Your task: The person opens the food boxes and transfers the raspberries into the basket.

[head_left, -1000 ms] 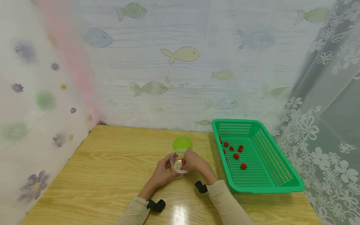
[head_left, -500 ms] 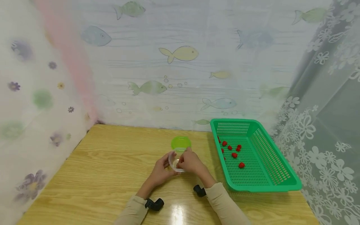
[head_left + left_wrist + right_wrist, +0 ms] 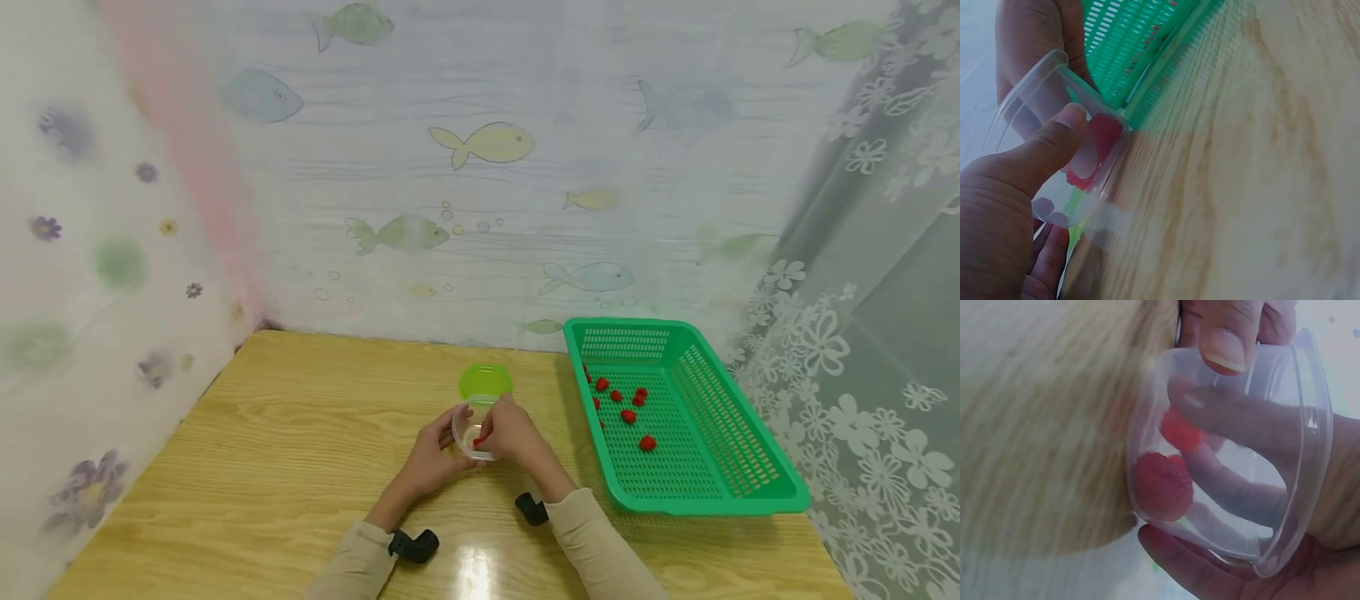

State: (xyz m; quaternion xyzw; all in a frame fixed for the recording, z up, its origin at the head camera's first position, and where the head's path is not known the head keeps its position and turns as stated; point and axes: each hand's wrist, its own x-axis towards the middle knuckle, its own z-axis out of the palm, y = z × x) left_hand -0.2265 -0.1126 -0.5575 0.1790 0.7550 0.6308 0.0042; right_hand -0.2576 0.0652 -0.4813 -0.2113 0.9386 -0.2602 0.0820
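My left hand (image 3: 431, 460) grips a small clear plastic container (image 3: 1247, 362) from its left side, thumb and fingers around the wall. The container is tilted, its mouth facing my right hand (image 3: 513, 429). Fingers of that hand reach inside and pinch a red raspberry (image 3: 1179, 429), seen through the plastic in the right wrist view. A second raspberry (image 3: 1163, 487) lies against the bottom of the container. In the left wrist view a raspberry (image 3: 1105, 134) shows through the wall, partly covered by the left thumb.
A green perforated basket (image 3: 720, 504) stands on the wooden table (image 3: 300, 417) at the right, with several raspberries (image 3: 628, 416) lying in its left part. Behind the container lies a yellow-green lid (image 3: 483, 379). A fish-patterned curtain (image 3: 375, 292) hangs along the table's back edge.
My right fingers have gone slightly deeper and to the left inside the container, and red shows lower in it now. The left hand keeps its hold. The head view shifts slightly.
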